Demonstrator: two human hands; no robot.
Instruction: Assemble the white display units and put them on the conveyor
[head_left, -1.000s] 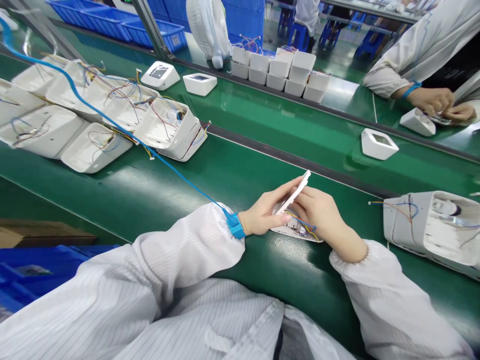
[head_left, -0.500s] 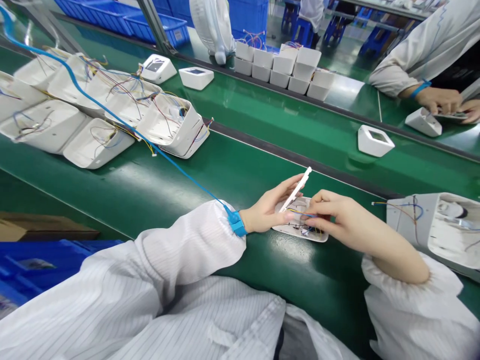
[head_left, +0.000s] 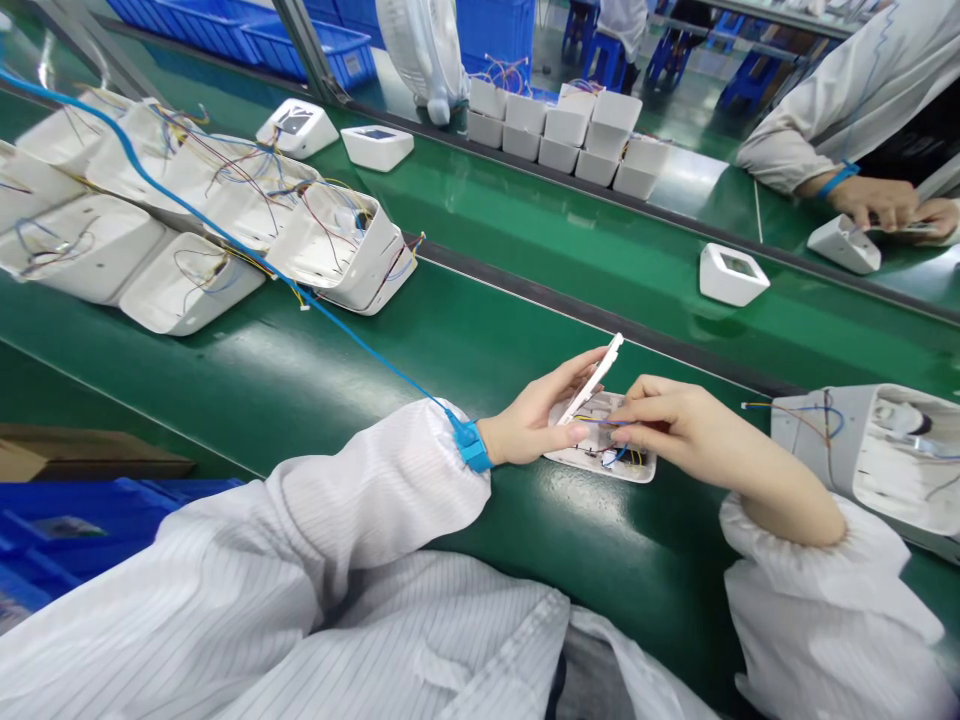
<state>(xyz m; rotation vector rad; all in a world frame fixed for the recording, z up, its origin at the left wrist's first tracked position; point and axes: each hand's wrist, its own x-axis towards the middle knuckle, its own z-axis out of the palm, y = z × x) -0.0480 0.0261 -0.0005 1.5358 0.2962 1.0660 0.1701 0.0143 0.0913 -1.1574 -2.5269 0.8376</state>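
A white housing with wires inside rests on the green table in front of me. My left hand wears a blue wrist strap and holds a white panel tilted up over the housing, its thumb at the lower edge. Thin wires show inside, some blue and yellow. Over the housing's right side, my right hand has thumb and fingers pinched at the wires; what exactly sits between the fingertips is too small to tell.
Open white housings with wires cluster at the left. Another housing stands right. White devices lie on the green belt. Stacked white boxes and a fan are behind. Another person's hands work at upper right.
My right hand has shifted slightly up and left, uncovering more of the wires in the housing. The devices on the belt have moved left.
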